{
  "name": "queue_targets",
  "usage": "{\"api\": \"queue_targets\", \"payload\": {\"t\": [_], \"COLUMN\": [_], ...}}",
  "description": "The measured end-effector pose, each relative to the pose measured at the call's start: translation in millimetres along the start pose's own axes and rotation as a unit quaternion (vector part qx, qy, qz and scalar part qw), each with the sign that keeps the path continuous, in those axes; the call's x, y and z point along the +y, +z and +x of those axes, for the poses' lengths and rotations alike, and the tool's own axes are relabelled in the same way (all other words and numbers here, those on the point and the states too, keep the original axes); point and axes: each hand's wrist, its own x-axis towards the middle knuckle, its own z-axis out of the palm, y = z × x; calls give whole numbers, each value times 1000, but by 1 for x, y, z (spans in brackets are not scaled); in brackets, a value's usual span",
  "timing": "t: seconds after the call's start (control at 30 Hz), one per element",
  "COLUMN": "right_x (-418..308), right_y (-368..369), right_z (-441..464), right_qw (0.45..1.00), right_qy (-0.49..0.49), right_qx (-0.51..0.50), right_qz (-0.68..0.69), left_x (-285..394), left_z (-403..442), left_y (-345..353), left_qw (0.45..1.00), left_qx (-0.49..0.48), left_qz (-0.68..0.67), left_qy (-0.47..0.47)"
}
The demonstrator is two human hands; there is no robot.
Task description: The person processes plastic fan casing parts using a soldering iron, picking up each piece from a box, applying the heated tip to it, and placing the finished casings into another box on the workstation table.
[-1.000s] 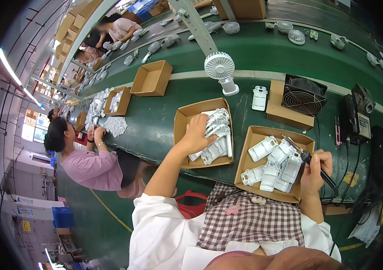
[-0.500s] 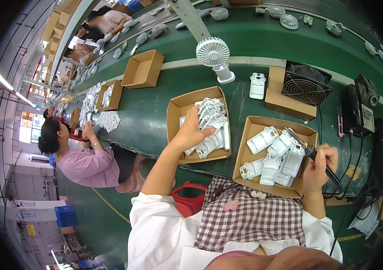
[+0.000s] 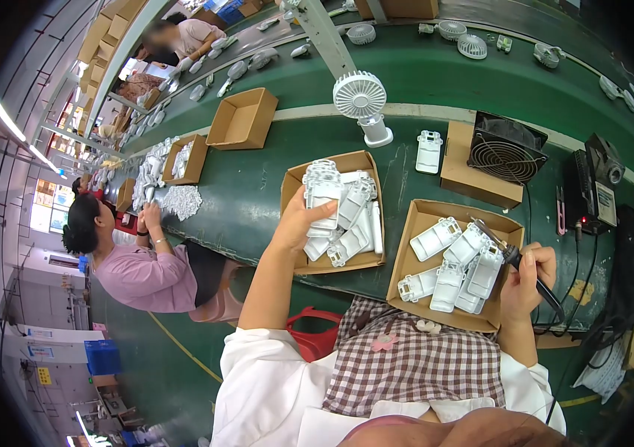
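My left hand (image 3: 299, 221) grips white plastic parts (image 3: 323, 195), which look stacked, over the left side of a cardboard box (image 3: 292, 190). More white parts (image 3: 354, 242) lie in that box below them. My right hand (image 3: 527, 283) is closed round the dark handle of a soldering iron (image 3: 512, 257). Its metal tip points up and left over a second cardboard box (image 3: 401, 246), where several white casings (image 3: 449, 283) lie overlapping. A single white casing (image 3: 429, 152) rests on the green table behind this box.
A white handheld fan (image 3: 360, 97) stands behind the boxes. At the right are a black fan (image 3: 505, 149) beside a cardboard box, tweezers (image 3: 560, 212) and a black device (image 3: 593, 197) with cables. A co-worker (image 3: 142, 261) sits at the left. Fan parts lie on the conveyor (image 3: 421, 74).
My left hand has drawn toward the box's left side and now holds white parts raised over the others. The right hand with the soldering iron has hardly moved.
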Motion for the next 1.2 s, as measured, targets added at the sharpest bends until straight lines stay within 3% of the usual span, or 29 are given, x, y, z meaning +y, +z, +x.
{"api": "queue_targets", "payload": {"t": [0.17, 0.23, 0.3, 0.4, 0.63, 0.8, 0.93, 1.0, 1.2], "right_x": [-1, -1, -1, -1, 1, -13, 1, 6, -5], "right_y": [0, 1, 1, 2, 5, 6, 3, -1, 4], "right_z": [0, 0, 0, 0, 1, 0, 1, -1, -2], "right_qw": [1000, 1000, 1000, 1000, 998, 999, 995, 994, 996], "right_qy": [6, 0, -2, -4, -38, 17, -67, -56, -53], "right_qx": [0, 10, 11, 13, 42, 33, 58, 59, 46], "right_qz": [0, 22, 22, 24, 13, 13, 54, 76, 51], "left_x": [-5, -6, -5, -7, -10, -12, -25, -33, -48], "left_z": [-8, -14, -21, -28, -35, -36, -29, -22, -14], "left_y": [-17, -18, -10, 4, 43, 95, 135, 147, 162], "left_qw": [989, 963, 958, 919, 921, 930, 950, 947, 965], "left_qx": [-12, -26, -35, -103, -174, -196, -176, -178, -159], "left_qz": [-145, -268, -285, -377, -344, -306, -257, -264, -209], "left_qy": [-16, 0, 13, 48, 61, 62, -2, -36, -12]}}
